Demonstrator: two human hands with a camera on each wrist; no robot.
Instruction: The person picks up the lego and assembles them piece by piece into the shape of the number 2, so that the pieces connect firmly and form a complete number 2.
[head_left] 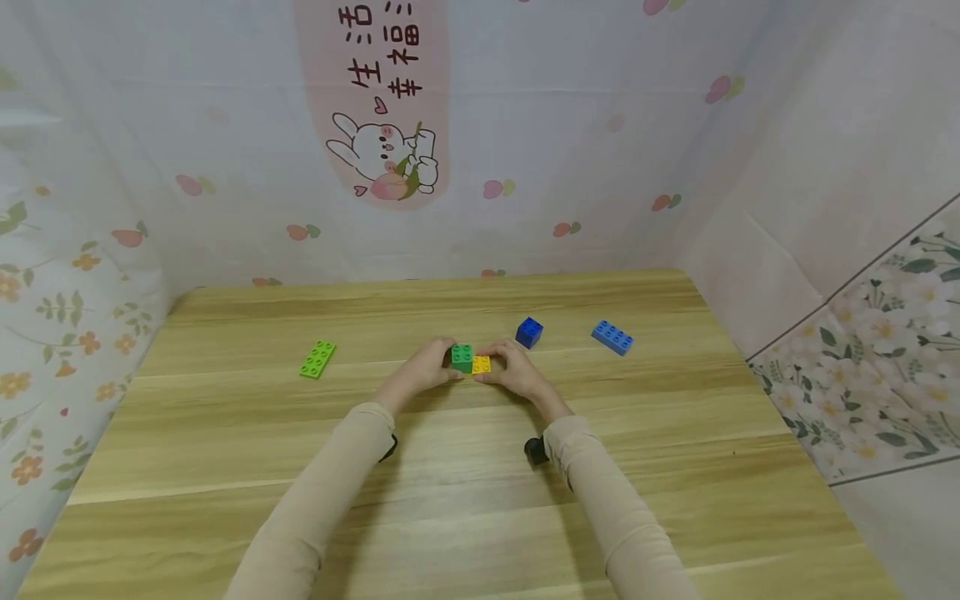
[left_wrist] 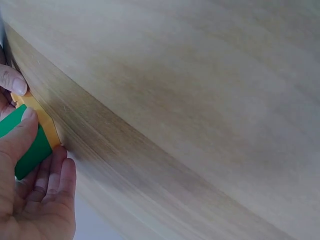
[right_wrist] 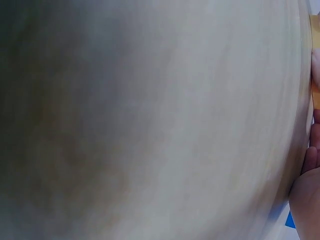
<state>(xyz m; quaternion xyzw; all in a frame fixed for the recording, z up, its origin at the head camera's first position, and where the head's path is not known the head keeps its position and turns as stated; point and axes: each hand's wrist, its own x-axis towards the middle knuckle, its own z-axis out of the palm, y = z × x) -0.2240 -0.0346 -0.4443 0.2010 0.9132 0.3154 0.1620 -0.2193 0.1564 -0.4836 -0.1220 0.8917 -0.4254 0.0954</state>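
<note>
In the head view a green toy building brick (head_left: pixel 462 358) sits on the left part of a flat yellow brick (head_left: pixel 482 364) near the middle of the table. My left hand (head_left: pixel 429 367) grips the green brick between thumb and fingers. From the other side my right hand (head_left: pixel 517 372) pinches the yellow brick. The left wrist view shows the green brick (left_wrist: pixel 33 150) on top of the yellow brick (left_wrist: pixel 44 120), with the left thumb across the green side. Only a strip of the yellow brick (right_wrist: pixel 316 97) and part of the right hand (right_wrist: pixel 307 195) appear in the right wrist view.
A dark blue brick (head_left: pixel 529 332) stands just beyond my right hand. Farther right lies a longer blue brick (head_left: pixel 612 337). A flat lime green brick (head_left: pixel 318 359) lies to the left on the wooden table (head_left: pixel 450 500). A printed curtain (head_left: pixel 555 150) hangs behind the table.
</note>
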